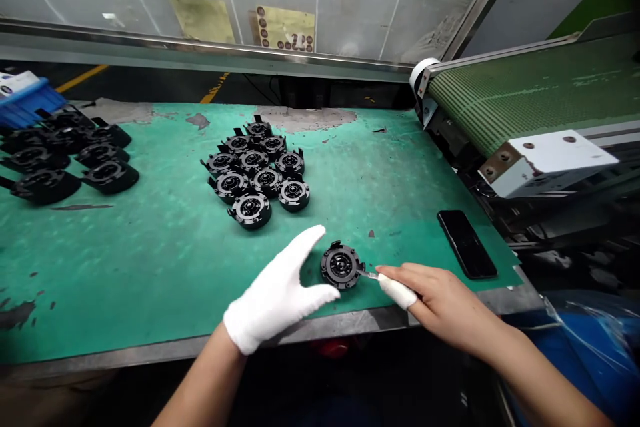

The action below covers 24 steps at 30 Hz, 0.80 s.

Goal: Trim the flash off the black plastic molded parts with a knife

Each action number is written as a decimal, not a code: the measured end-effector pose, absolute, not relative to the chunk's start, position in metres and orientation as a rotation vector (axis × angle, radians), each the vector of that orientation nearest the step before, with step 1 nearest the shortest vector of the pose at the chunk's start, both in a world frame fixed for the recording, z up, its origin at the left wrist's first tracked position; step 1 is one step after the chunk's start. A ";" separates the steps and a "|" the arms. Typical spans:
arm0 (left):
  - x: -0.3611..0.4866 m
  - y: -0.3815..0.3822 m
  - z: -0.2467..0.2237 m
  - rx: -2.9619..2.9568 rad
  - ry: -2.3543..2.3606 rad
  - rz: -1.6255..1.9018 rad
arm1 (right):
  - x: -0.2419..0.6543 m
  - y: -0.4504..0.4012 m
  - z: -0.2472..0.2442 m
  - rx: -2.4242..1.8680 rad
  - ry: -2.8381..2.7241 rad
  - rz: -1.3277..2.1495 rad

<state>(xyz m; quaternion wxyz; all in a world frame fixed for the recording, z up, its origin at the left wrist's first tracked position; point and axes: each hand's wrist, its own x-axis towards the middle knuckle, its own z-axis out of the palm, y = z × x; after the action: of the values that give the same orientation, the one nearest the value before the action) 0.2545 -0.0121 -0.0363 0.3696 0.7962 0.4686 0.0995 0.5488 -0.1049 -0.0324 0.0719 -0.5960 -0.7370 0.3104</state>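
Observation:
A round black plastic part (pixel 341 265) with ring-shaped detail and small tabs lies on the green table mat near its front edge. My left hand (pixel 280 288), in a white glove, is beside its left side with thumb and fingers spread wide apart, holding nothing. My right hand (pixel 434 295) is closed round a small knife (pixel 369 274), its thin metal blade reaching the right rim of the part. The handle is hidden in my fingers. A white cover sits on the thumb of this otherwise bare hand.
Several similar black parts (pixel 255 160) stand grouped mid-table, and more (pixel 47 180) stand at left by a blue bin (pixel 33 103). A phone (pixel 467 243) lies at right. A green conveyor belt (pixel 540 93) runs beyond the right edge; a framed panel (pixel 350 7) rises behind.

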 end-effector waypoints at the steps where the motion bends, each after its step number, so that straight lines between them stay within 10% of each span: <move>1: 0.260 -0.018 -0.041 2.043 1.197 0.276 | 0.548 -0.106 -0.033 -1.808 -2.237 0.913; 17: 0.302 -0.025 -0.077 2.121 1.151 0.376 | 0.597 -0.072 -0.053 -2.462 -2.088 0.320; 24: 0.256 -0.001 -0.043 2.234 1.021 0.138 | 0.590 -0.085 -0.052 -1.979 -2.076 0.735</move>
<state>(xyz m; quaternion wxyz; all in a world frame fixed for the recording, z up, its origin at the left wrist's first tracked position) 0.2557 -0.0011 -0.0430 0.3341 0.8559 0.3910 0.0530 0.5896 -0.0853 -0.0523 0.0904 -0.6657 -0.6982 0.2472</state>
